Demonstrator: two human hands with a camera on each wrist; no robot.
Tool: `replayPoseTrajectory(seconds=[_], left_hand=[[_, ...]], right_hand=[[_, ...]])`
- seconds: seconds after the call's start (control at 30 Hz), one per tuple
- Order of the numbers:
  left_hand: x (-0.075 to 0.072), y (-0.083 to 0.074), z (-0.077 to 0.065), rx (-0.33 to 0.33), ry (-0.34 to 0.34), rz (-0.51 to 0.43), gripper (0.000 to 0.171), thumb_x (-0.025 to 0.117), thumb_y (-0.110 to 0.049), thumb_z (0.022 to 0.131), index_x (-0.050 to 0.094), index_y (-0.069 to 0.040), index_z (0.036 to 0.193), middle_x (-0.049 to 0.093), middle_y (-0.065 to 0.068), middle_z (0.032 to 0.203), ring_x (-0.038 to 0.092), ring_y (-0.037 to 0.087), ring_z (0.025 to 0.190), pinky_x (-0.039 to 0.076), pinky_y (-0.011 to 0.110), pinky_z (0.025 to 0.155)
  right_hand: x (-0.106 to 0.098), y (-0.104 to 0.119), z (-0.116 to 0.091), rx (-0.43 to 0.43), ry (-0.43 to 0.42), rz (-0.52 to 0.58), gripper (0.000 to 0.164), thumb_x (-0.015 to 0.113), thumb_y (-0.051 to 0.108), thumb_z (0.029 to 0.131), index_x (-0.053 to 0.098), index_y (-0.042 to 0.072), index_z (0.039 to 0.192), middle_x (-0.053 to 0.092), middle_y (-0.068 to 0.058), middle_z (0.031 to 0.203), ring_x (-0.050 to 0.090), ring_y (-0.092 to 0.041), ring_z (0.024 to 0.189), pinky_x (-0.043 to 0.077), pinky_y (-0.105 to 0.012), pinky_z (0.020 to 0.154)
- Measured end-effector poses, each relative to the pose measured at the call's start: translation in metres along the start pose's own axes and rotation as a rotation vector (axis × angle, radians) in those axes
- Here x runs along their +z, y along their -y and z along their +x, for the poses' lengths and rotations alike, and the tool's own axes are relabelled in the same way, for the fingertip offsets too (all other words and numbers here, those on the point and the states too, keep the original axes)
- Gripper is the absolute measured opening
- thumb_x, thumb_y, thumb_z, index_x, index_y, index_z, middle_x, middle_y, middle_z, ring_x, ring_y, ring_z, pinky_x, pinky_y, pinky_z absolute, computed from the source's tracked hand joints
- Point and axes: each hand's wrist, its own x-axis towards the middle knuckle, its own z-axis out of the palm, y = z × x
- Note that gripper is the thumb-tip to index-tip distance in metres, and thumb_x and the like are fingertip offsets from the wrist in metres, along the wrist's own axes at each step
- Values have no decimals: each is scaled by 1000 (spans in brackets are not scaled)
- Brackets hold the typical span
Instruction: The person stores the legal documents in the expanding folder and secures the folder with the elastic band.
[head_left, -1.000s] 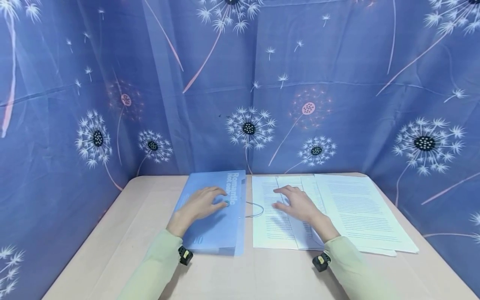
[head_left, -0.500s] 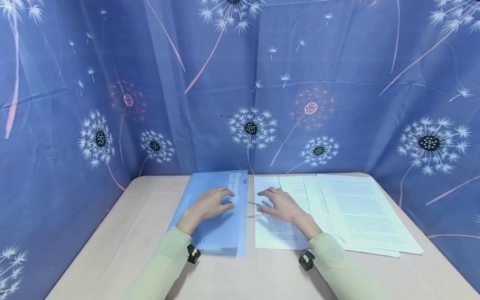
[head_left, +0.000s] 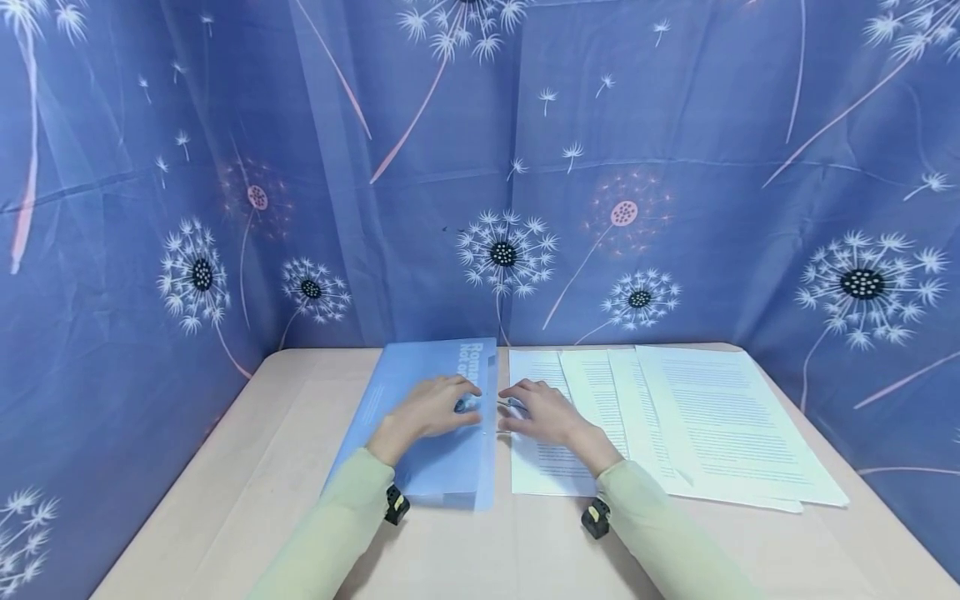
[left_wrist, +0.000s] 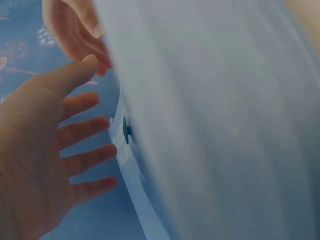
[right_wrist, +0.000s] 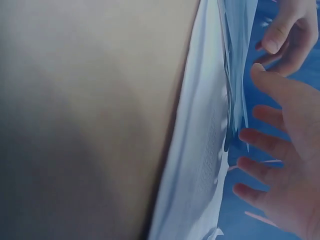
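Note:
A blue plastic document folder [head_left: 420, 367] with pale lettering lies flat on the table. My left hand [head_left: 435, 408] hovers over its right half, fingers spread and loosely bent; in the left wrist view a small dark button [left_wrist: 126, 131] stands up from the cover beside those fingertips. Opposite it, my right hand [head_left: 549, 417] hangs above the left edge of the printed sheets [head_left: 543, 475]. A thin elastic cord [head_left: 503, 432] comes out of the folder's right edge and runs toward the right fingertips, partly hidden there. Both wrist views show spread fingers with nothing between them.
Several printed sheets [head_left: 735, 417] lie fanned out and overlapping across the right side of the table. A beige tabletop [head_left: 495, 550] runs along the front. Blue dandelion-patterned cloth [head_left: 420, 250] hangs behind and at both sides.
My right hand has moved left across the sheets to the folder's edge and the cord. My left hand has shifted slightly right over the folder. The hands are now close together.

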Motion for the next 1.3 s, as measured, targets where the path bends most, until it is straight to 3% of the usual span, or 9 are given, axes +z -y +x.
replayPoseTrajectory(seconds=[0.4,0.7,0.93,1.1,1.3], left_hand=[[0,-11,3,-33,83,48,76,57,-72,84,51,-25,144,46,4,153,46,33,136,36,61,108],[2,-18,2,-70,149,9,94,63,-72,80,33,-25,156,32,9,162,30,43,146,23,68,112],[6,-18,3,-71,175,3,79,64,-66,82,46,-29,149,31,6,162,30,42,147,25,67,112],[6,-21,2,-66,182,20,58,62,-63,84,62,-32,132,33,6,162,30,44,146,27,68,111],[4,-23,2,-58,120,47,53,61,-63,84,63,-29,124,41,4,156,43,38,137,39,64,103]], right_hand=[[-3,11,8,38,134,-71,66,66,54,88,56,16,141,56,-9,141,54,-34,122,45,-54,99],[1,14,13,81,222,-89,71,68,55,86,54,14,142,47,-14,149,48,-39,131,41,-59,104],[3,18,16,114,252,-79,70,69,53,86,54,15,143,45,-13,151,45,-39,135,38,-59,108],[2,19,18,119,295,-73,70,67,52,87,52,15,144,44,-12,152,43,-38,137,35,-59,110],[-2,20,18,139,343,-80,79,67,61,83,49,17,147,41,-11,155,40,-39,140,30,-61,113]])
